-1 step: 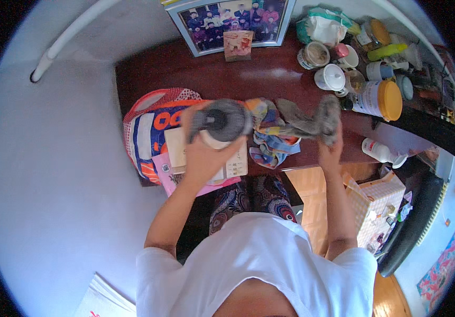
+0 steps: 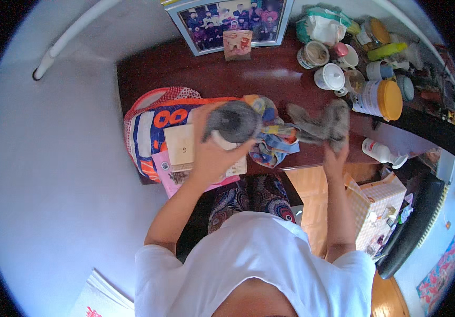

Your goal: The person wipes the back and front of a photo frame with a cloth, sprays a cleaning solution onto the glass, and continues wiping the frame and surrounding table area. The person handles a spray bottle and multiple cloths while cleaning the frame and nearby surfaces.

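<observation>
A pale travel mug with a black lid [image 2: 233, 120], blurred by motion, is in my left hand [image 2: 210, 158], its fingers closed round the side. Under it lie a cream booklet [image 2: 177, 142] and a pink packet [image 2: 166, 182], on an orange, blue and white patterned bag [image 2: 143, 127]. My right hand [image 2: 336, 161] grips a grey cloth [image 2: 336, 119], raised above the dark red table [image 2: 206, 71]; one end of the cloth trails to the left. Between my hands, a crumpled multicoloured cloth [image 2: 272, 150] rests on the table.
Jars and cups crowd the back right, among them a white lidded cup [image 2: 330, 77] and a tub with a yellow lid [image 2: 388, 100]. A framed photo [image 2: 232, 26] leans at the back. A white bottle [image 2: 378, 150] lies by the right edge; a checked box [image 2: 378, 193] stands below.
Both hands have shifted a little to the right, carrying the mug and the grey cloth. More of the cream booklet shows beside my left hand.
</observation>
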`<state>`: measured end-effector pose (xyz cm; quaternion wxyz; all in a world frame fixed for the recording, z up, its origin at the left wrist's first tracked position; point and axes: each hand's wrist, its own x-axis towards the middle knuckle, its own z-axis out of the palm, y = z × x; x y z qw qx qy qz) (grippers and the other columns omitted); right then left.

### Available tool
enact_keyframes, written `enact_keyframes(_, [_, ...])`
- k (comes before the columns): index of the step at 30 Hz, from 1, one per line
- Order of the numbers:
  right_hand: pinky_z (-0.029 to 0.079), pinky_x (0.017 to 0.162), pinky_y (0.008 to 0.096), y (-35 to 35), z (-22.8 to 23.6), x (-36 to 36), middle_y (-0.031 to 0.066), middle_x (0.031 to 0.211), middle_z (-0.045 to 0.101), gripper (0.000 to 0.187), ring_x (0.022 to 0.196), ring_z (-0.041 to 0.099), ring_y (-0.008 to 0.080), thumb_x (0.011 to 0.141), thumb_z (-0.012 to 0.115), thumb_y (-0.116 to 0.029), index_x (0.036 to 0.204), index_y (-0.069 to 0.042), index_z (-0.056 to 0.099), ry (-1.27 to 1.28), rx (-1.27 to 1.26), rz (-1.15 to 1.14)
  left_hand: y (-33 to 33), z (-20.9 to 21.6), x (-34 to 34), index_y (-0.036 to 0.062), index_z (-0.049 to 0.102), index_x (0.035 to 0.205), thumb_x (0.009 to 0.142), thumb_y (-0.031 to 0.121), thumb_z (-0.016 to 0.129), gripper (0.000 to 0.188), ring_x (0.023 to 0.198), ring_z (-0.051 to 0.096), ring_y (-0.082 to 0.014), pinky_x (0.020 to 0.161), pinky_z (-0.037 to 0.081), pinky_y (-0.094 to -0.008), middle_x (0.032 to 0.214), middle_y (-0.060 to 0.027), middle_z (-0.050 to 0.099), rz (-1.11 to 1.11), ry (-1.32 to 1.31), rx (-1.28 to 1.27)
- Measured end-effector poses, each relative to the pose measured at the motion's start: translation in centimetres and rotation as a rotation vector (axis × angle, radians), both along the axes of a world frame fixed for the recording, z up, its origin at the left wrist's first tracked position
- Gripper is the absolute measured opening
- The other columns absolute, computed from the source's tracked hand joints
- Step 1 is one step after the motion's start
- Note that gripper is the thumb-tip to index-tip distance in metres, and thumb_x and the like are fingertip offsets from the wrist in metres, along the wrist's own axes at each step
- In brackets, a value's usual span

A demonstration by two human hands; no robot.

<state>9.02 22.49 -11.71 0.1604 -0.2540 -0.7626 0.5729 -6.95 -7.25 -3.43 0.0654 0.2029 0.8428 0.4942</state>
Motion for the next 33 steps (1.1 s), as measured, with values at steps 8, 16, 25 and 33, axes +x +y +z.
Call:
enact_keyframes(8, [0.041, 0.109, 0.0456, 3.8, 5.4, 19.0, 0.0146, 0.141, 0.051, 0.067, 0.128, 0.051, 0.0310, 0.086, 0.058, -0.034, 0.141, 0.001, 0.046, 0.343, -0.637, -0.346, 11.8, 1.8, 8.3, 0.0052, 0.047, 0.129, 0.063, 0.024, 0.089, 0.081, 0.118, 0.055, -0.0336, 0.103, 0.043, -0.0410, 0.125, -0.0173, 0.054, -0.343, -0.115, 0.054])
enact_keyframes(16, [0.042, 0.108, 0.0438, 4.8, 8.1, 31.0, 0.0138, 0.135, 0.056, 0.065, 0.123, 0.055, 0.0288, 0.086, 0.059, -0.031, 0.141, 0.000, 0.046, 0.381, -0.560, -0.807, 23.6, 0.3, 20.7, 0.0070, 0.049, 0.126, 0.065, 0.024, 0.087, 0.074, 0.111, 0.060, -0.0381, 0.093, 0.050, -0.0451, 0.116, -0.0172, 0.061, -0.788, -0.136, -0.138])
enact_keyframes(25, [0.048, 0.089, 0.0291, 4.2, 11.6, 31.9, 0.0036, 0.111, 0.065, 0.038, 0.100, 0.061, 0.0134, 0.089, 0.073, -0.010, 0.122, -0.001, 0.057, 0.018, -0.197, -0.824, 29.7, -3.9, 30.2, 0.0049, 0.052, 0.123, 0.065, 0.033, 0.085, 0.073, 0.113, 0.059, -0.0361, 0.088, 0.052, -0.0428, 0.118, -0.0164, 0.061, -1.063, 0.192, -0.104])
enact_keyframes(33, [0.046, 0.100, 0.0354, 5.6, 6.5, 34.8, 0.0092, 0.122, 0.063, 0.044, 0.115, 0.058, 0.0207, 0.092, 0.069, -0.014, 0.132, -0.003, 0.053, 0.134, -0.485, -1.035, 28.0, -5.2, 30.1, 0.0046, 0.050, 0.122, 0.062, 0.023, 0.086, 0.073, 0.114, 0.058, -0.0367, 0.089, 0.051, -0.0435, 0.116, -0.0171, 0.060, -1.121, -0.072, -0.162])
